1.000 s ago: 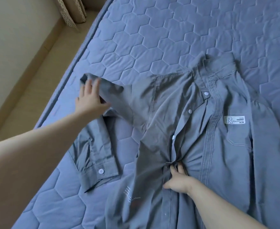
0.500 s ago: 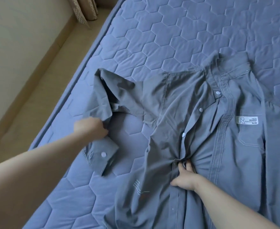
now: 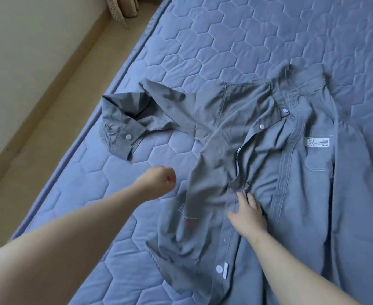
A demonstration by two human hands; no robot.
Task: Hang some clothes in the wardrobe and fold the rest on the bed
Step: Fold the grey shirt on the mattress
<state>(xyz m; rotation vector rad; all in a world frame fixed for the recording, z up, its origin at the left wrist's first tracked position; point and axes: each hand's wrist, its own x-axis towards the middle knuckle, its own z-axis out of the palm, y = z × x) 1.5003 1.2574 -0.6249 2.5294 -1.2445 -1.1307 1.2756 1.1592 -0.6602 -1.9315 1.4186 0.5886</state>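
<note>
A grey button-up shirt (image 3: 258,150) lies front up on the blue quilted bed (image 3: 203,40), collar toward the far side. Its left sleeve (image 3: 124,126) lies bunched near the bed's left edge, cuff button showing. My left hand (image 3: 159,179) hovers above the mattress between the cuff and the shirt body, fingers curled into a loose fist, holding nothing. My right hand (image 3: 247,212) rests on the button placket at mid-chest, fingers stretched out and pressing the gathered fabric down.
The bed's left edge (image 3: 106,100) runs diagonally, with a strip of beige floor (image 3: 55,119) and a pale wall (image 3: 27,51) beyond it. A curtain hem (image 3: 124,9) hangs at the top left. Bare mattress stretches past the collar.
My left hand let go of the sleeve and drew back toward me, closing into a fist. The sleeve now lies crumpled near the bed edge. My right hand stayed on the placket.
</note>
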